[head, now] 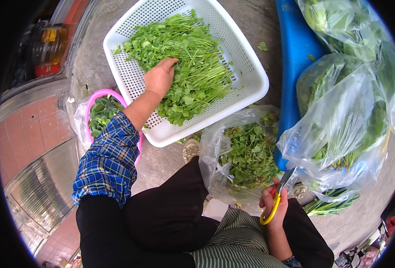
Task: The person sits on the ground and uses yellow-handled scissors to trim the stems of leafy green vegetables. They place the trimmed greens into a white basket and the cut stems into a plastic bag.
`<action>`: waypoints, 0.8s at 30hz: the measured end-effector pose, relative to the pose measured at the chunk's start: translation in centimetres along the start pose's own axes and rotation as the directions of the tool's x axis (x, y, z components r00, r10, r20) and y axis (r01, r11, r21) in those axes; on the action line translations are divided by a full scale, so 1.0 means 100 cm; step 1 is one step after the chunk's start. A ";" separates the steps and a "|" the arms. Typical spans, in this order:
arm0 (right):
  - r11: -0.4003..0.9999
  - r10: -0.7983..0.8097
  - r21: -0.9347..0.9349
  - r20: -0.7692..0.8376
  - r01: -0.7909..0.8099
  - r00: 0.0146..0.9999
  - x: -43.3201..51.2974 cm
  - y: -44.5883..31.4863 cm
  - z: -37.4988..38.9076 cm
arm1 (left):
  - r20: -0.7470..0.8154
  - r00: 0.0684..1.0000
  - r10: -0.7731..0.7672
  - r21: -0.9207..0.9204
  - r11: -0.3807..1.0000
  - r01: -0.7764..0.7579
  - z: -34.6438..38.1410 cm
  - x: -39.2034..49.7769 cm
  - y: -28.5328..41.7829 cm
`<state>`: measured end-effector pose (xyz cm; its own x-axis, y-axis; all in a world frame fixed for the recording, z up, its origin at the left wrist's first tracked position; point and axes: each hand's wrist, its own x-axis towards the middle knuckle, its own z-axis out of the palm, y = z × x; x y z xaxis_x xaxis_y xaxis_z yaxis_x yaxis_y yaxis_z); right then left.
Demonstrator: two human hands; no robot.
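My left hand (160, 77) reaches into a white perforated plastic basket (254, 78) and rests on a heap of cilantro (194, 53); whether its fingers grip any stems cannot be told. My right hand (273, 204) holds scissors (277, 197) with yellow and red handles, their blades pointing up and away from me. Just beyond the scissors, a clear plastic bag (214, 160) stands between my feet with more cilantro (251, 154) inside, tangled and partly brownish.
A pink-rimmed basket (92, 104) of dark leafy greens (104, 112) adjoins the white basket. On the right, a blue plastic container (289, 67) bears clear bags of vegetables (348, 110). Long green leaves (333, 202) lie on the ground below it. Shoes are near the cilantro bag.
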<state>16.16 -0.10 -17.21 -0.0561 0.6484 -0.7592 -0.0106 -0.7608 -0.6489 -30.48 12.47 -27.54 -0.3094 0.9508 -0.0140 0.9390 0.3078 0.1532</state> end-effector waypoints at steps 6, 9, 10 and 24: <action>1.000 -0.008 0.000 0.010 0.008 1.000 0.000 -0.001 0.002 | 0.081 0.992 -0.092 -0.021 0.995 0.094 -0.003 0.003 0.006; 1.000 -0.012 -0.010 0.008 0.012 1.000 0.000 -0.001 0.003 | 0.095 0.991 -0.091 -0.017 0.996 0.093 0.001 0.004 0.009; 1.000 -0.022 -0.001 0.015 0.022 1.000 0.000 -0.001 0.003 | 0.097 0.992 -0.076 0.018 0.997 0.074 0.003 0.005 0.010; 1.000 -0.006 -0.008 0.005 0.006 1.000 0.001 0.002 -0.001 | 0.026 0.921 0.388 -0.153 0.912 -0.380 -0.012 -0.048 0.034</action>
<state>16.24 -0.15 -17.38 -0.0614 0.6524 -0.7553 -0.0029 -0.7569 -0.6535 -26.02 8.88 -25.77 0.0831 0.9963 0.0208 0.9513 -0.0855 0.2961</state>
